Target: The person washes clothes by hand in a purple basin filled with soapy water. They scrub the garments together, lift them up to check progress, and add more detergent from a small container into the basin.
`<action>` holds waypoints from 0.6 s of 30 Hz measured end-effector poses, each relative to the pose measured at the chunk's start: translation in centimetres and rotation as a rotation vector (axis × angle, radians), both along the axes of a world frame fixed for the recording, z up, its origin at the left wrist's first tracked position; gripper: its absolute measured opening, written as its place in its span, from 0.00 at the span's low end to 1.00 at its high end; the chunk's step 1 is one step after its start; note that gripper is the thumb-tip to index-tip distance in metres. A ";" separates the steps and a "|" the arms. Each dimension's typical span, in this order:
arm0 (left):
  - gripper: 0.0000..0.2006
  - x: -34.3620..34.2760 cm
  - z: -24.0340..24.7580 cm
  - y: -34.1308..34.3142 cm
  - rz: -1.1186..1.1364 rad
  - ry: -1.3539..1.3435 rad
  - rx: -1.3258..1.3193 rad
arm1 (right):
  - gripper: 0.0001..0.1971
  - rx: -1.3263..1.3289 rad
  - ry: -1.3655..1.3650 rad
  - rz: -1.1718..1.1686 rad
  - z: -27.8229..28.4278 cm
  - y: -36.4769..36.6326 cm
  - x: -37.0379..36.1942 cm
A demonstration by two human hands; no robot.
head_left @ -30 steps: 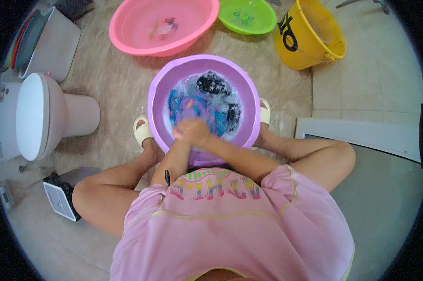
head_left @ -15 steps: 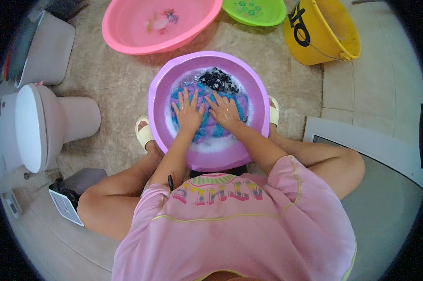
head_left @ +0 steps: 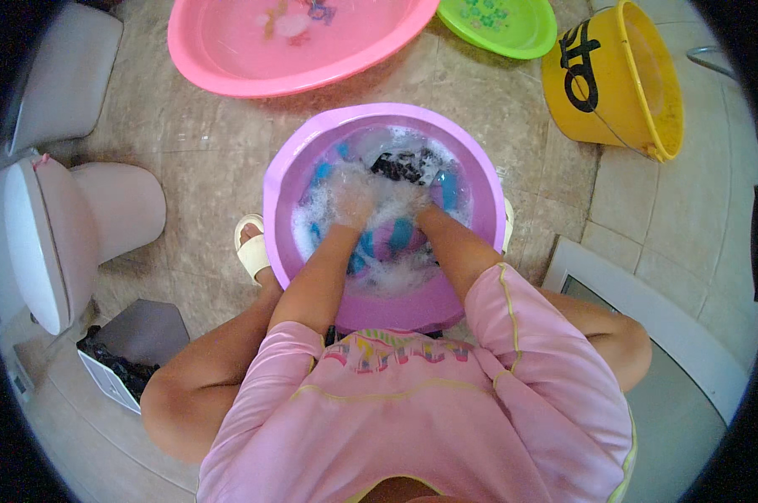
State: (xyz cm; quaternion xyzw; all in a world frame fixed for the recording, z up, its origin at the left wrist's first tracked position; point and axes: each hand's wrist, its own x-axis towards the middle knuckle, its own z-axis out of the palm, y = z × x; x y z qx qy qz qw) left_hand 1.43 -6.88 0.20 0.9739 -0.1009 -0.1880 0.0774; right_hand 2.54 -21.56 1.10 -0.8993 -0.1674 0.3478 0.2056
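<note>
Between my feet stands a purple basin (head_left: 282, 189) of sudsy water. A blue and purple striped cloth (head_left: 387, 241) lies in it, partly under foam. Beyond it floats a black and white patterned cloth (head_left: 402, 167). My left hand (head_left: 351, 204) is pushed down into the suds over the left part of the striped cloth. My right hand (head_left: 411, 199) is sunk in the water just short of the black and white cloth. Foam and water cover the fingers of both hands, so their grip is hidden.
A large pink basin (head_left: 228, 77) of water, a green basin (head_left: 542, 42) and a yellow bucket (head_left: 572, 113) stand beyond the purple one. At left are a toilet (head_left: 48, 243) and a grey bin (head_left: 148, 331) with a black liner. A white-framed panel (head_left: 630, 281) lies at right.
Both hands have gone from lying spread on top of the striped cloth to down under the suds. Foam has spread over the cloth, and the whole view has shifted slightly.
</note>
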 end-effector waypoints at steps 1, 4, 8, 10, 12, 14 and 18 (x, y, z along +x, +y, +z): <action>0.21 0.1 0.8 -0.2 0.001 -0.013 -0.002 | 0.20 0.077 -0.056 -0.018 0.4 0.0 -0.2; 0.21 1.4 5.9 -1.2 0.131 -0.178 0.035 | 0.24 0.143 -0.198 0.022 0.9 -1.1 -0.4; 0.24 3.4 9.0 2.7 0.156 0.086 -0.177 | 0.22 -0.135 -0.301 0.031 4.7 0.0 -0.5; 0.29 2.1 9.8 4.5 0.263 0.318 -0.232 | 0.22 -0.093 -0.405 -0.038 6.4 -0.1 -2.2; 0.31 0.2 9.5 5.3 0.269 0.375 -0.240 | 0.20 -0.102 -0.479 -0.214 8.1 -0.7 -3.8; 0.34 -1.2 9.7 6.6 0.285 0.434 -0.234 | 0.16 -0.190 -0.308 -0.160 11.7 -1.4 -3.4; 0.38 -2.0 12.7 6.3 0.162 0.580 -0.248 | 0.09 0.189 -0.060 -0.271 17.0 -4.2 -3.0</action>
